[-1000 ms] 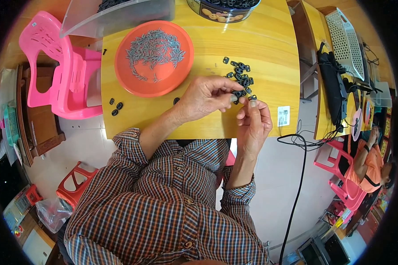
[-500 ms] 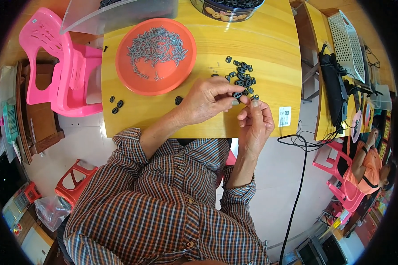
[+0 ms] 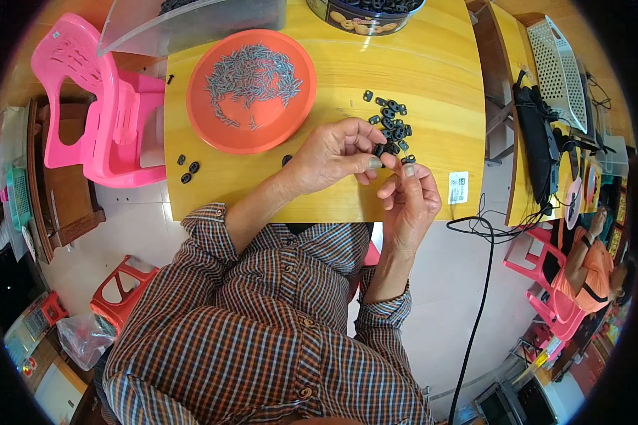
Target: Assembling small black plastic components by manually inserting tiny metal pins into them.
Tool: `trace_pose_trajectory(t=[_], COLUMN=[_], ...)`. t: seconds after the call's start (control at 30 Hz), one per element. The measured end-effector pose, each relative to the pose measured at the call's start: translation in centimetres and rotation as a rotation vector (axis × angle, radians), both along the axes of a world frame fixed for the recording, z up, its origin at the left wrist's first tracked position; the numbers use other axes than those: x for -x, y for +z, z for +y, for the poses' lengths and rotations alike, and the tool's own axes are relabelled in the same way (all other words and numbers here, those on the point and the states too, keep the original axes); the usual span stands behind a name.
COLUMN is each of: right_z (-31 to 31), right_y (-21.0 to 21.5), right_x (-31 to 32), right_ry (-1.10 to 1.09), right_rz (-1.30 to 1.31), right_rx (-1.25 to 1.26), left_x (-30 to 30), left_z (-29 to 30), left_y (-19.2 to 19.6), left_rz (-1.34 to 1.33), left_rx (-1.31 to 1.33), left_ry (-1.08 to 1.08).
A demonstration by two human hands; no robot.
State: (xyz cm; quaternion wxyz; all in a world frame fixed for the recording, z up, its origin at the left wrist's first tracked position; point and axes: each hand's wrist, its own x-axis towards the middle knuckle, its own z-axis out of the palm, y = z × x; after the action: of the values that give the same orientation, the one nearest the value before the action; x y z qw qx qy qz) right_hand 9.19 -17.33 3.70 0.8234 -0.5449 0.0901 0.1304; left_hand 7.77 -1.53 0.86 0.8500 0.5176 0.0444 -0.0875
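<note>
My left hand is closed in a pinch on a small black two-hole plastic piece, partly covered by the fingers. Close beside it on the right, my right hand grips another small black plastic piece between thumb and forefinger, with what looks like a thin grey pin standing up at it. Just beyond both hands lies a loose pile of similar black pieces. An orange-red round dish holds many small grey metal pins, to the left of my left hand.
On the yellow table several black pieces lie at the left. A clear plastic bin and a round tin stand at the far edge. A white label and black cable are at right; a pink chair at left.
My left fingers, stretched toward the right hand before, have curled in and drawn slightly back around the black piece. The right hand keeps its pinch, almost unmoved.
</note>
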Motion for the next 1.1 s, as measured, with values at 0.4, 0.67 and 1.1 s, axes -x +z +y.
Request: trace_pose_trajectory(t=[0.4, 0.67, 1.1], right_z=[-0.02, 0.25, 0.34], right_y=[-0.19, -0.33, -0.22], right_x=[0.36, 0.6, 0.53], right_ry=[0.005, 0.038, 0.058], right_rz=[-0.052, -0.082, -0.058], right_rx=[0.116, 0.249, 0.268], left_x=[-0.23, -0.21, -0.16], left_z=[0.51, 0.61, 0.53], left_y=[0.29, 0.43, 0.15], left_rz=[0.0, -0.021, -0.03], left_rx=[0.073, 0.023, 0.018], left_ry=[0.006, 0.046, 0.023])
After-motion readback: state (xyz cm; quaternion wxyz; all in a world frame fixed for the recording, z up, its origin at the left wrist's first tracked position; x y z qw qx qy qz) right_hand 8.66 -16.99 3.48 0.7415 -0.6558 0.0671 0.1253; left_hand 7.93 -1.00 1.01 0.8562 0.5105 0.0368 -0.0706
